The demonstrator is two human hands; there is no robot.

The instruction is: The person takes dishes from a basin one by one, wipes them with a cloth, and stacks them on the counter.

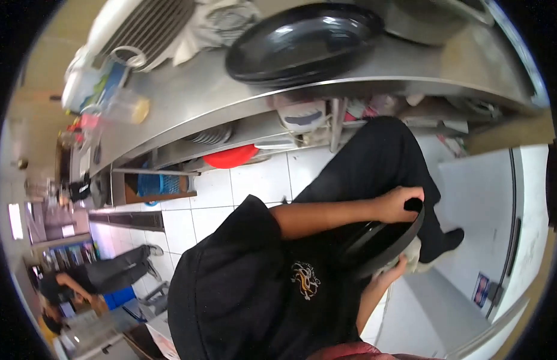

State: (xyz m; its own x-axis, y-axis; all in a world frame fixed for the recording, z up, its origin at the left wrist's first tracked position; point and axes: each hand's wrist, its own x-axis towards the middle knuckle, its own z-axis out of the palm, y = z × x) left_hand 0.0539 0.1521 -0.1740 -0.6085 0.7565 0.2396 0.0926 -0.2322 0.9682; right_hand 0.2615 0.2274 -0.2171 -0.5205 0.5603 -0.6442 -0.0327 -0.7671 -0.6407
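Observation:
My left hand (398,205) is closed on the rim of a round black plate (404,241), which is tilted on edge in front of my black shirt. On the plate's outer side, my right hand (391,277) holds a pale cloth (414,253) against it. The right fingers show only in part, closed on the cloth. Most of the plate's inner face is dark and hard to make out. On the steel counter, large black glossy plates (302,45) sit one on another.
The steel counter (188,114) runs along the top, with a clear plastic cup (125,108) towards its left. Beneath it are a shelf, a red round item (230,157) and a blue basket (161,183). A co-worker (89,279) stands far left. A pale cabinet door (470,210) is on the right.

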